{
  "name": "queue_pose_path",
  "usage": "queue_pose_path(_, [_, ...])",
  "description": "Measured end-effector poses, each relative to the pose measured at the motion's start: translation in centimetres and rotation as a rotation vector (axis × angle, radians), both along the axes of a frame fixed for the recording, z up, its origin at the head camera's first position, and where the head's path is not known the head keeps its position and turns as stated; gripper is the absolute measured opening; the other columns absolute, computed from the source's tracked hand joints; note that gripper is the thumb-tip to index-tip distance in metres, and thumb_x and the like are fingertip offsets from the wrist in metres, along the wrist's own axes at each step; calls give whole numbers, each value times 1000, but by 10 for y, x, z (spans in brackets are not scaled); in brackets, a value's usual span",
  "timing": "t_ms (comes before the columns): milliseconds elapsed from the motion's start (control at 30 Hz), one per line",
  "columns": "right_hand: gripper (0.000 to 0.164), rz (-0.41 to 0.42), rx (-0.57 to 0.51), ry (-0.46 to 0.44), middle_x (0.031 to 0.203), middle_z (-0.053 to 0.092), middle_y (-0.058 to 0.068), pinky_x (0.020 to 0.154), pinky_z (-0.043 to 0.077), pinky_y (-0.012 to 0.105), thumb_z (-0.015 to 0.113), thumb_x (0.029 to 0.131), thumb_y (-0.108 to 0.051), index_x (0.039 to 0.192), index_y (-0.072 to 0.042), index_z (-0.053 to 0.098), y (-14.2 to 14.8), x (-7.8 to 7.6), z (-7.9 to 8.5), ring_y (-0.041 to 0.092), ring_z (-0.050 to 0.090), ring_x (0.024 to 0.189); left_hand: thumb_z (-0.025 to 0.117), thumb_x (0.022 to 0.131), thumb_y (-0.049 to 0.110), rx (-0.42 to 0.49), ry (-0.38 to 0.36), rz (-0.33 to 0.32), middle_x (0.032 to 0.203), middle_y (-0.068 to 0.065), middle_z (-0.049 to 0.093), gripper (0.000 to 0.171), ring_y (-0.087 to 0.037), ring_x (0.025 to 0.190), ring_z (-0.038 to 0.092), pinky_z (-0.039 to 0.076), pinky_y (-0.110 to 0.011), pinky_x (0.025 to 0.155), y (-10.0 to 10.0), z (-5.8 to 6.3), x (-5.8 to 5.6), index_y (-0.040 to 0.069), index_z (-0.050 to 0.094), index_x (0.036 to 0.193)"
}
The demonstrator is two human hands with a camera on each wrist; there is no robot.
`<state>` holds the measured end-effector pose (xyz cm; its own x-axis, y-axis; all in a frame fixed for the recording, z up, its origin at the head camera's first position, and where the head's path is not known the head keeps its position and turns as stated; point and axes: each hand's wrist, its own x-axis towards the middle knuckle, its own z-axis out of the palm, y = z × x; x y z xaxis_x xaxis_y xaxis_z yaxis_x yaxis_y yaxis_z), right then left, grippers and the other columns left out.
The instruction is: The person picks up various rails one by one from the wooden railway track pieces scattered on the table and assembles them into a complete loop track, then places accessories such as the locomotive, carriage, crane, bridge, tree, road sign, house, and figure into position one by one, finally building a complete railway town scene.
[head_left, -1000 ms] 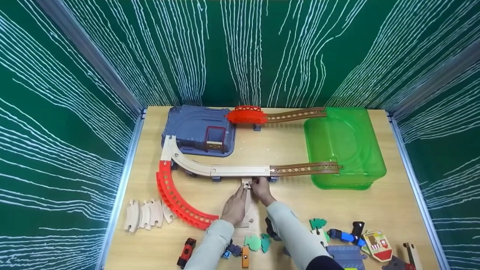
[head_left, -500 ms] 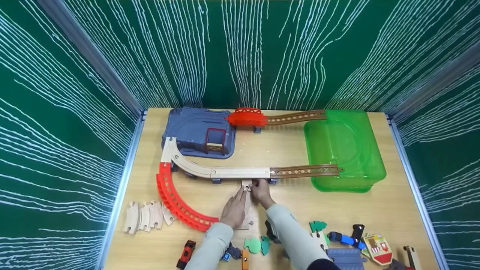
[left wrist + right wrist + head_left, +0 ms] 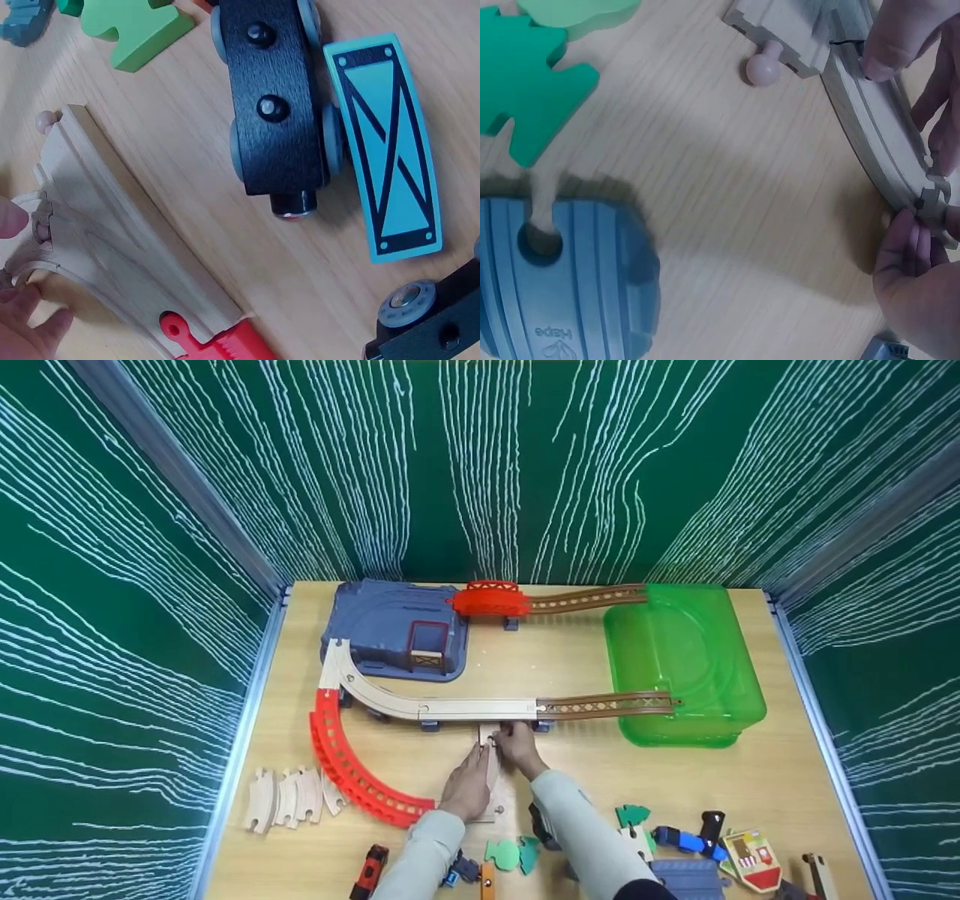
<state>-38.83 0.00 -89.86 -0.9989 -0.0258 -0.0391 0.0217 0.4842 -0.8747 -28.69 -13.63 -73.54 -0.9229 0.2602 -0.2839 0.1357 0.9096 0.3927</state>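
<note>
My left hand (image 3: 466, 789) pinches a curved wooden track piece (image 3: 877, 131), thumb on top and fingers along its far side. My right hand (image 3: 520, 748) grips a short wooden track piece (image 3: 487, 733) where it meets the far end of that curve. In the right wrist view the two ends touch; fingers partly hide the joint. The curve's near end meets a wooden switch track (image 3: 127, 225), whose other branch ends in a bare round peg (image 3: 763, 69). A red curved track (image 3: 360, 776) plugs into the switch with its red connector (image 3: 176, 328).
Beyond the hands runs a raised straight wooden track (image 3: 480, 709), leading to a brown track (image 3: 607, 705) and a green bin (image 3: 682, 660). A grey mountain base (image 3: 375, 622) stands back left. Loose curved tracks (image 3: 262, 802), a red train (image 3: 369, 871) and a blue train (image 3: 688, 840) lie around.
Both hands stay at the joint between the curve and the short track piece, with only slight finger movement. The head view has shifted a little.
</note>
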Motion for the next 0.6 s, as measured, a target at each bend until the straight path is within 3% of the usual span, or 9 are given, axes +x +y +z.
queue_pose_path(33, [17,1,-5,-45,61,51,5,49,41,30,67,75,-18,72,-8,54,1,-1,-2,19,49,55,54,75,6,7,2,1,142,-15,23,69,-27,125,31,35,-39,95,0,0,-1,5,25,138])
queue_pose_path(67, [17,-5,-1,-28,60,50,1,47,40,27,68,74,-20,70,-11,54,1,-1,-6,15,48,53,54,75,6,9,10,-1,141,-15,25,69,-27,124,33,36,-38,94,-1,0,-1,5,26,138])
queue_pose_path(200, [12,-4,53,-132,68,53,7,59,44,29,65,77,-11,80,-1,60,-8,13,91,17,49,62,54,76,7,-12,16,-15,140,-14,26,67,-26,123,33,36,-40,94,-1,4,-4,5,26,137])
queue_pose_path(233, [12,3,60,-117,72,55,8,62,45,29,63,78,-9,85,1,60,-9,18,111,17,49,65,55,76,8,-22,23,-22,140,-14,27,67,-26,123,34,36,-40,93,-1,5,-4,4,27,137])
queue_pose_path(300, [20,27,49,-92,79,56,12,68,44,29,61,80,-8,96,5,58,-10,18,121,18,48,71,54,77,8,-40,29,-31,140,-14,27,66,-25,123,34,35,-41,93,-1,8,-5,5,27,137])
queue_pose_path(367, [28,49,63,-74,82,56,11,73,44,31,60,81,-12,104,3,57,-7,10,83,20,49,76,55,76,7,-58,48,-41,139,-15,28,66,-25,122,35,36,-41,91,-1,8,-5,4,28,136])
queue_pose_path(467, [23,86,95,12,69,49,3,61,41,24,61,80,-19,94,-1,56,-1,-4,12,16,45,65,55,77,7,-71,49,-47,140,-13,28,65,-24,122,35,38,-41,89,-1,7,-4,6,29,137])
queue_pose_path(500, [21,90,130,-44,69,48,5,63,42,28,60,81,-14,95,1,56,-3,-4,10,20,46,67,55,77,7,-70,42,-44,140,-13,28,66,-24,122,35,38,-41,89,-1,7,-3,6,29,137])
queue_pose_path(600, [16,95,148,-65,65,46,7,58,42,30,59,81,-13,85,2,54,-3,-4,-5,23,46,63,54,76,7,-28,19,-24,139,-12,30,66,-26,121,35,38,-42,90,-1,5,-2,6,29,137])
